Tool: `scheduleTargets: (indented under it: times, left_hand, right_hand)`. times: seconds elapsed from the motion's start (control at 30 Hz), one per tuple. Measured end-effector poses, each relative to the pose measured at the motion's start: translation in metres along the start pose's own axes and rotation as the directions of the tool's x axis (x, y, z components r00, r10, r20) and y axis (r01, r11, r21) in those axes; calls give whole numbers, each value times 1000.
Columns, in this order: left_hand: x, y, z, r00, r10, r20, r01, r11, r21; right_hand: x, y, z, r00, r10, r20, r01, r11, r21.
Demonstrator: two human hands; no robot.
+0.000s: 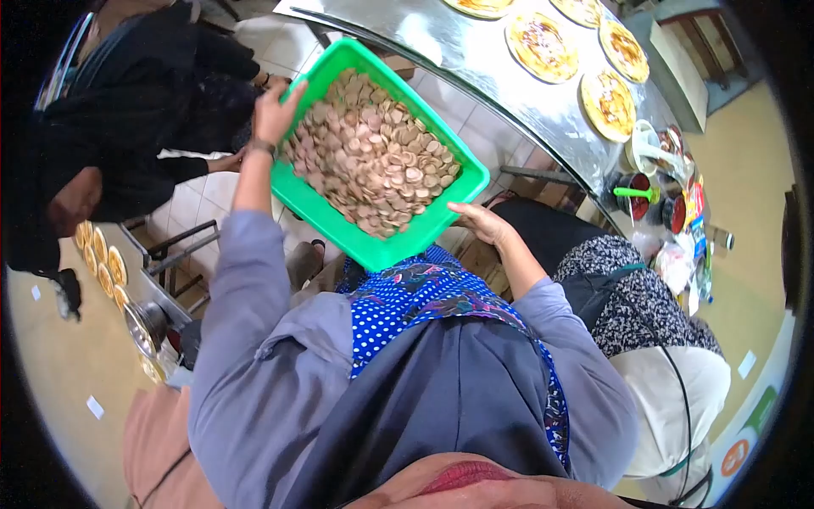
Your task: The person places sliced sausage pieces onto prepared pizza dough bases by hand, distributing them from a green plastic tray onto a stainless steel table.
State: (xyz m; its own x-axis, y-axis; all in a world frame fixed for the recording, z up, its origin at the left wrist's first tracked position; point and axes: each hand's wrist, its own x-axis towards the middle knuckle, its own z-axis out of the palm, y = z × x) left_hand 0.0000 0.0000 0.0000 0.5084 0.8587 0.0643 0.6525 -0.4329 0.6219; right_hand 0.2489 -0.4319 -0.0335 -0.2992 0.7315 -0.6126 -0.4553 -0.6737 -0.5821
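A green plastic tub (292, 182) full of thin round slices (373, 153), pinkish-brown and probably sausage, is held in front of my body. My left hand (275, 117) grips its far left rim, thumb and fingers around the edge. On the near right corner, my right hand (482, 224) has its thumb on the rim, with the other fingers partly hidden under the tub. The tub is tilted, so the slices face me.
A metal table (432, 42) ahead carries several sauced pizza bases (543, 47), a white container (646, 146) and a green-handled utensil (636, 193). A person in dark clothes (136, 110) stands close left; another in a patterned top (636, 288) is right. More pizza bases (117, 265) lie left.
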Motion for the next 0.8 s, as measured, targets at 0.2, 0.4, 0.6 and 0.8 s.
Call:
scheduleTargets:
  times: [0.2, 0.4, 0.6, 0.8]
  left_hand:
    - [-4, 61, -127, 999, -22, 39, 10, 961, 278]
    - [-22, 34, -98, 994, -63, 92, 45, 982, 185]
    - [-27, 51, -109, 971, -208, 116, 160, 930, 332]
    - [-6, 60, -108, 987, -159, 15, 138, 898, 418]
  right_hand:
    - [13, 5, 74, 949, 81, 305, -15, 977, -212]
    - [-51, -48, 53, 951, 223, 213, -118, 901, -418]
    - [-75, -175, 58, 976, 13, 219, 128, 776, -618]
    - [97, -184, 167, 839, -456, 297, 286, -95, -953]
